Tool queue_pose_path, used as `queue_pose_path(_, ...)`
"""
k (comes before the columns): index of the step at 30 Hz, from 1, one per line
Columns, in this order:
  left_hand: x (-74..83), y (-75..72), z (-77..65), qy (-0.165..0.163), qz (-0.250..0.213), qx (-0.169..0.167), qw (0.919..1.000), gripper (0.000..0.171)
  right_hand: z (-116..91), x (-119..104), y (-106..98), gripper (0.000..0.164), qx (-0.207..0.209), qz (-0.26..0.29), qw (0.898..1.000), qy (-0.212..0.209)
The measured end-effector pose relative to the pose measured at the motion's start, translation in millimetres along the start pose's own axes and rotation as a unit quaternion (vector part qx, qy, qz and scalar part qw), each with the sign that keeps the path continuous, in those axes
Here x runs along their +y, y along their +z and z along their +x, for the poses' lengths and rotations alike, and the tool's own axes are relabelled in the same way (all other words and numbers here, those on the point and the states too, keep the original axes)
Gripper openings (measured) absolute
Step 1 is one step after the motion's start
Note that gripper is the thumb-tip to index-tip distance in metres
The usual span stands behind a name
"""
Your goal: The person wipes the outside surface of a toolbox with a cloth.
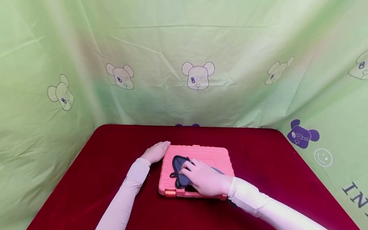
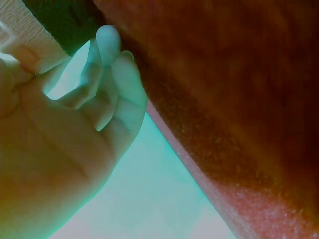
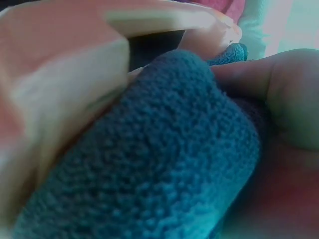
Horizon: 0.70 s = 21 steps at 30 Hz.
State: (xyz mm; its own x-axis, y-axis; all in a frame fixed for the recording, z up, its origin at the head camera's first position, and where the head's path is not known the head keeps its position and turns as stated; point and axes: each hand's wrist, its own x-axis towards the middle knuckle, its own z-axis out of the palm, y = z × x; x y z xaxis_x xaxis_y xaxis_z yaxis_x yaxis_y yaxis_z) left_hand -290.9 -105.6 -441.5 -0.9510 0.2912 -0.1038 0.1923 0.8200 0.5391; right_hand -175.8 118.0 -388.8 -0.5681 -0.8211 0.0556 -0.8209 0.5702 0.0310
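Note:
A coral-pink plastic case [image 1: 222, 156] lies flat on the table, its lid side up and its orange latch [image 1: 170, 194] toward the near edge. On the lid is a blue-grey fuzzy cloth [image 1: 177, 162] with black edging and a small black loop. My right hand [image 1: 205, 179] grips this cloth from above, part of it bunched under the palm. The right wrist view shows the cloth's thick pile [image 3: 149, 144] between thumb and fingers. My left hand [image 1: 156, 152] rests at the case's far left corner, fingers extended along its edge; the left wrist view shows the palm and loosely bent fingers [image 2: 127, 82].
A dark red cloth covers the table [image 1: 115, 143], which has rounded far corners. Behind and on both sides hangs a light green curtain [image 1: 155, 44] printed with bear heads. The case sits near the table's middle.

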Motion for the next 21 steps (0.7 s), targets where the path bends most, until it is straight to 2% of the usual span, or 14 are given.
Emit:
queue_pose_path(8, -1.1, 2.1, 1.9, 0.009, 0.005, -0.001, 1.0, 0.053, -8.0, 4.7, 1.6, 0.033, 0.001, 0.024, 1.0, 0.007)
queue_pose_path(21, -1.7, 0.2, 1.9, 0.004, 0.004, -0.006, 1.0, 0.054, -5.7, 6.2, -1.2, 0.03, -0.004, 0.031, 0.999, 0.005)
